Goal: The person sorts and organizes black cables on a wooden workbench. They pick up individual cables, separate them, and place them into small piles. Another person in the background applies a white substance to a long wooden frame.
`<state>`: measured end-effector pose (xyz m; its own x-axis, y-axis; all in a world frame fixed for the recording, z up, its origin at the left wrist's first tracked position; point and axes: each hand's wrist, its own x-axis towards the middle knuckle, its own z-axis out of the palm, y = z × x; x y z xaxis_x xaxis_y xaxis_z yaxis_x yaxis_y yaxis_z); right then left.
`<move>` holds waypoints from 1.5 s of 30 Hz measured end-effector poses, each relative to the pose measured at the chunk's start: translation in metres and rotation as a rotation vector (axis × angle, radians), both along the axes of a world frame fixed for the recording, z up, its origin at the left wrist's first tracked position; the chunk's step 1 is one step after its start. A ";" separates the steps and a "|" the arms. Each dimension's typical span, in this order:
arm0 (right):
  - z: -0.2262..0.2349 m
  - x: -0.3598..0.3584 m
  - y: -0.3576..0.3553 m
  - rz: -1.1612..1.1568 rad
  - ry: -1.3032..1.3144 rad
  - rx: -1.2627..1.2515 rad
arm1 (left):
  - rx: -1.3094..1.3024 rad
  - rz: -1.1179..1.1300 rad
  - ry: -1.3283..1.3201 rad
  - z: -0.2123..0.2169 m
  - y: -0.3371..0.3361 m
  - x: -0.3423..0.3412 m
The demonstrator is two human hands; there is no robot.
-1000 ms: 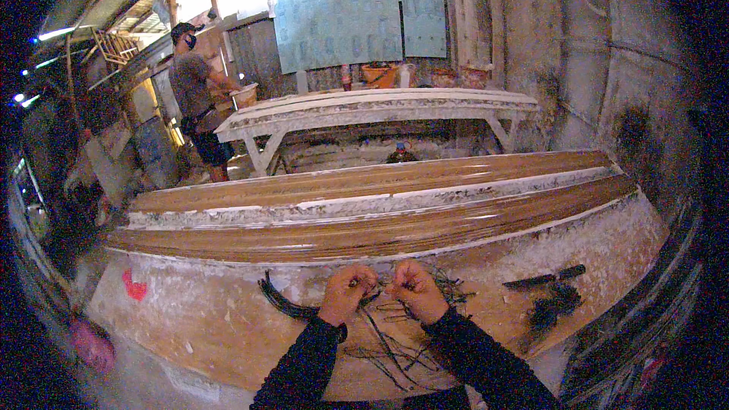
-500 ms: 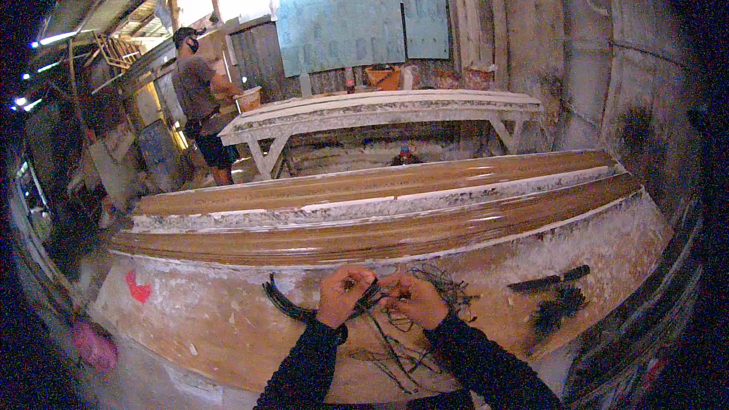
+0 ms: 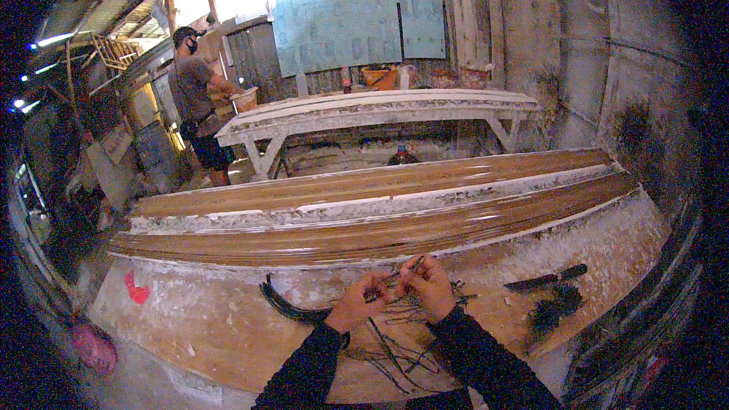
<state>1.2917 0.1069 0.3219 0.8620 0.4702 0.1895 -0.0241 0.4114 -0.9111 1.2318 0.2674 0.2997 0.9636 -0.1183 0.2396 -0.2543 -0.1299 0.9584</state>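
Just in front of the near brown moulding, both my hands work close together over a tangle of dark strands. My left hand (image 3: 358, 307) is closed with its fingertips on a dark strand. Slightly higher, my right hand (image 3: 430, 288) pinches the same kind of strand, its fingertips pointing up. A curved bundle of dark strands (image 3: 285, 307) runs out beside my left hand, one end partly hidden by it. More loose strands (image 3: 391, 355) lie on the board between my forearms. What exactly sits between the fingertips is too small to make out.
Two long brown mouldings (image 3: 334, 241) span the board beyond my hands. To the right lie a dark knife (image 3: 545, 279) and a black bristly clump (image 3: 558, 307). A red scrap (image 3: 137, 288) is at left. Behind stand a white-stained bench (image 3: 380, 112) and a person (image 3: 196, 95) holding a container.
My left hand has shifted right and a little nearer. The right hand has risen and tilted its fingertips upward. The strand bundle at left shows more of its length.
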 end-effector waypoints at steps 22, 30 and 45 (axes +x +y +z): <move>0.012 -0.005 -0.014 0.267 -0.068 0.065 | -0.418 0.415 0.129 -0.001 0.012 0.009; 0.008 0.000 -0.007 -0.043 -0.256 -0.187 | -0.225 0.308 0.072 0.003 0.008 0.005; 0.001 0.017 -0.010 -0.515 -0.756 -0.473 | -0.182 0.213 0.074 -0.001 0.009 0.004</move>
